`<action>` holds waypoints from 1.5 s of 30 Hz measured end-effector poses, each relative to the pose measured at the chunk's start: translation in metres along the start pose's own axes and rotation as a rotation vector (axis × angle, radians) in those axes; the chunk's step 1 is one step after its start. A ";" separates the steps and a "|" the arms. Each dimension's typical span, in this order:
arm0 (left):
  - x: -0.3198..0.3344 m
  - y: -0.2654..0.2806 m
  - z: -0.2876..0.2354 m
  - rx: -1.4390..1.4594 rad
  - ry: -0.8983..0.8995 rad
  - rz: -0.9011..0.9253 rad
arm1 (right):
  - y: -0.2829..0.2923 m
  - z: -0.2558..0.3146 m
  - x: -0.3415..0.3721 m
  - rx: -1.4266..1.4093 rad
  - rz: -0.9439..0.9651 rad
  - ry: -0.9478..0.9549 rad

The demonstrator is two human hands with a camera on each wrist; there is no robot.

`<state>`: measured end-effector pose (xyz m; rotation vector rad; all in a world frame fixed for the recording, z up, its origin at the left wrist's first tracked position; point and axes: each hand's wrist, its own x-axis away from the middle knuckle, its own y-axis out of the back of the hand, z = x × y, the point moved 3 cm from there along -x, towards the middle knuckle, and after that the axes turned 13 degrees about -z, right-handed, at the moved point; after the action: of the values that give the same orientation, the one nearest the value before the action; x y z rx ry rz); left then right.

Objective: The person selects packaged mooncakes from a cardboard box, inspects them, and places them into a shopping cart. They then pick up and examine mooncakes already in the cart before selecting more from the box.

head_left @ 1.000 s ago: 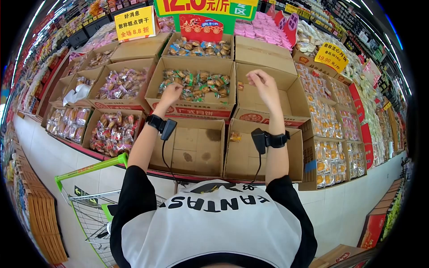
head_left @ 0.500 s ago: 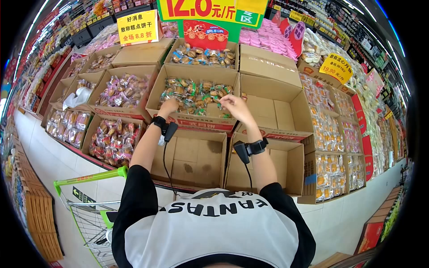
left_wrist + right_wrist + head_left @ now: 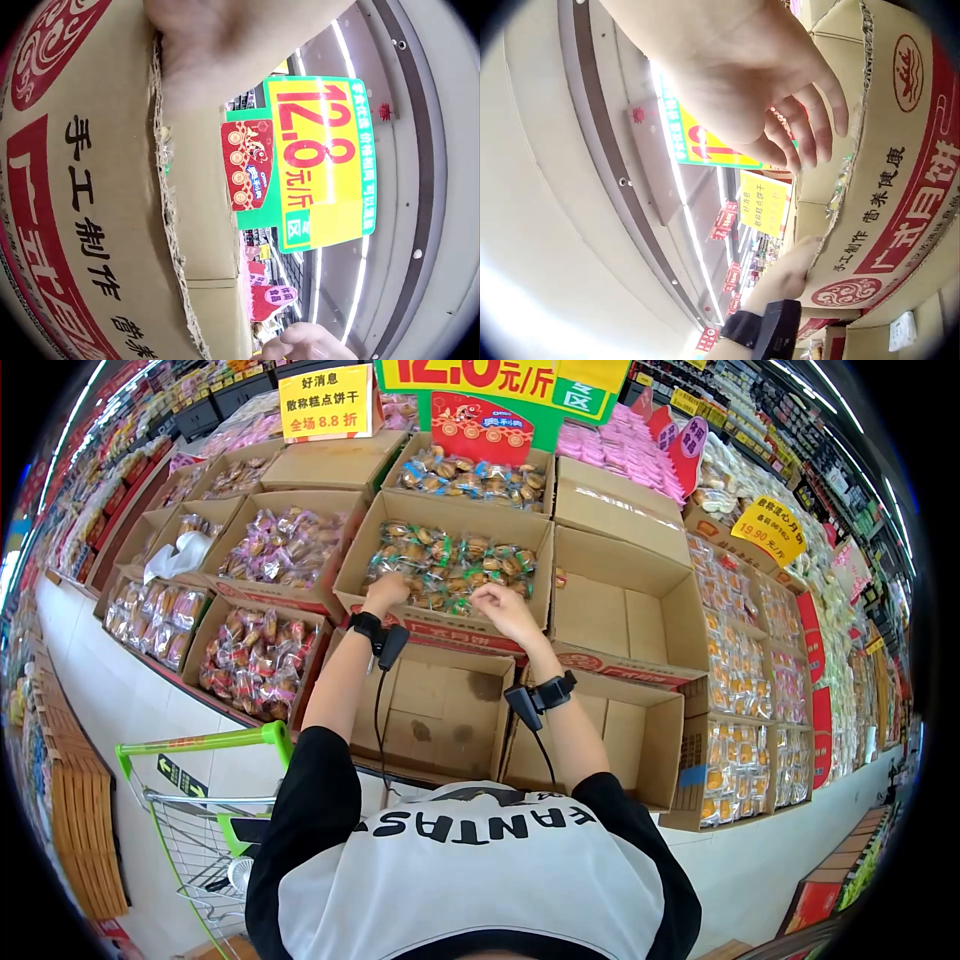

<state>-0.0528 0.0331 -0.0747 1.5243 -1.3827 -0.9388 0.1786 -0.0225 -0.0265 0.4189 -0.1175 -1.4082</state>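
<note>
Wrapped round cakes with green and clear packaging (image 3: 440,560) fill a cardboard box (image 3: 440,622) in the middle of the head view. My left hand (image 3: 388,592) reaches over its front wall at the left corner; its fingers are hidden among the packets, and in the left wrist view the hand (image 3: 225,45) is cut off at the top. Farther right, my right hand (image 3: 506,610) hangs above the same wall. The right wrist view shows this hand (image 3: 742,82) with relaxed, slightly bent fingers and nothing in them.
Nearly bare cardboard boxes (image 3: 625,605) stand to the right and in front. Boxes of red-wrapped (image 3: 258,665) and pink-wrapped packets (image 3: 280,545) lie left. A shopping cart (image 3: 200,742) is at lower left, price signs (image 3: 326,402) behind.
My right hand has moved left from above the nearly bare box to the packet-filled one. My left hand has lowered into that box's front left corner. The head view has shifted slightly.
</note>
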 end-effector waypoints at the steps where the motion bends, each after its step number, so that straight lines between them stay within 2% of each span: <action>1: -0.006 -0.008 0.006 0.008 0.013 0.010 | -0.004 0.000 -0.003 0.043 0.004 0.003; 2: -0.010 -0.015 0.013 0.016 0.026 0.020 | -0.009 -0.001 -0.006 0.042 0.010 0.005; 7: -0.011 -0.019 0.015 0.040 0.005 0.011 | -0.033 -0.012 -0.018 0.309 -0.195 0.058; 10: -0.014 -0.022 0.017 0.040 -0.006 -0.031 | -0.043 -0.012 -0.017 0.442 -0.203 0.052; 14: 0.005 0.001 0.000 0.096 -0.063 -0.158 | -0.045 -0.010 -0.016 0.475 -0.208 0.016; 15: 0.004 -0.002 0.002 0.096 -0.062 -0.152 | -0.044 -0.012 -0.017 0.476 -0.217 0.057; 17: 0.001 -0.004 0.001 0.164 -0.207 -0.244 | -0.043 -0.016 -0.018 0.479 -0.226 0.093; 18: 0.005 0.000 -0.002 0.164 -0.207 -0.242 | -0.042 -0.014 -0.018 0.510 -0.161 0.058; 20: 0.020 0.017 -0.017 0.540 -0.327 -0.185 | -0.043 -0.014 -0.020 0.537 -0.094 0.022; 21: 0.026 0.019 -0.020 0.536 -0.323 -0.182 | -0.044 -0.014 -0.020 0.554 -0.101 0.045; 22: 0.032 0.024 -0.025 0.476 -0.397 -0.261 | -0.046 -0.014 -0.019 0.571 -0.109 0.068; 23: 0.036 0.027 -0.028 0.417 -0.473 -0.341 | -0.047 -0.014 -0.019 0.568 -0.107 0.066; 24: 0.035 0.028 -0.027 0.415 -0.473 -0.339 | -0.046 -0.011 -0.018 0.584 -0.121 0.023; 26: 0.034 0.026 -0.028 0.427 -0.574 -0.182 | -0.043 -0.004 -0.018 0.601 -0.137 -0.022; 27: 0.032 0.027 -0.026 0.426 -0.575 -0.178 | -0.042 0.000 -0.016 0.627 -0.155 -0.004; 29: 0.029 0.026 -0.023 0.723 -0.578 0.054 | -0.043 -0.005 -0.015 0.650 -0.169 0.008; 30: 0.027 0.027 -0.022 0.722 -0.576 0.058 | -0.044 -0.008 -0.018 0.633 -0.157 0.055; 32: 0.027 0.027 -0.021 0.797 -0.611 0.188 | -0.045 -0.015 -0.020 0.616 -0.148 0.102; 33: 0.027 0.029 -0.022 0.798 -0.613 0.190 | -0.044 -0.010 -0.020 0.585 -0.116 0.086; 35: 0.026 0.031 -0.019 1.065 -0.360 0.332 | -0.044 -0.006 -0.020 0.555 -0.087 0.067; 39: 0.030 0.041 -0.022 1.013 -0.322 0.357 | -0.042 0.002 -0.017 0.590 -0.091 0.007; 42: 0.027 0.039 -0.021 1.083 -0.242 0.360 | -0.045 -0.004 -0.019 0.603 -0.109 0.005; 44: 0.012 0.023 -0.006 1.183 -0.130 0.102 | -0.045 -0.006 -0.020 0.613 -0.150 0.024; 45: 0.007 0.011 -0.001 1.182 -0.132 0.101 | -0.045 -0.003 -0.019 0.626 -0.140 -0.002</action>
<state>-0.0554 0.0260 -0.0642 2.1774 -2.2732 -0.0641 0.1348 -0.0077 -0.0422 0.9558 -0.5473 -1.4930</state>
